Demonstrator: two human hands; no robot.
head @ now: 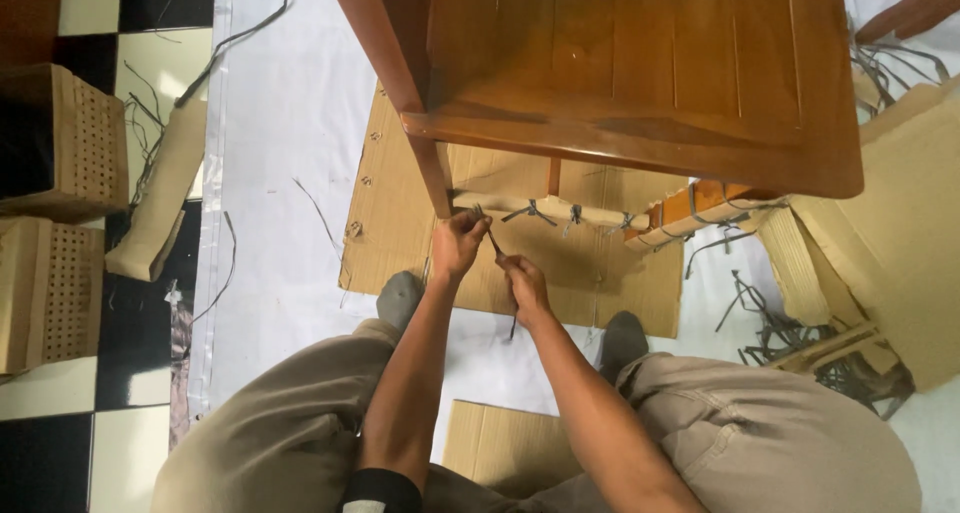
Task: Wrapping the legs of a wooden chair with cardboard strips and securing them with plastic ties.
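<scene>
— Grey strap, is that what both hands are on?

— Yes. It runs taut between them, at the end of the cardboard-wrapped rail that meets the table leg, under the near edge of the wooden table. The left hand has its fingers closed in a pinch on the upper end, right against the rail. The right hand is curled tight around the lower part, and a loose tail hangs below it toward the near edge of the flat cardboard sheet.

— So which step would you call it?

— I'd judge it's working a tie at the leg corner. Whether it is being tightened or undone I cannot tell. Other knotted ties already sit further along the rail toward its far end, so this looks like one of a row.

— And what does the next move ask for?

— Steady tension, I think. The left pinch has to hold the strap against the rail while the right hand pulls along its line, not sideways, or the strap could slide off the padding's end.

— Anything in the way?

— Not close by. A pile of loose straps lies well apart, off the right edge of the sheet, and perforated cardboard boxes stand far to the left.
</scene>
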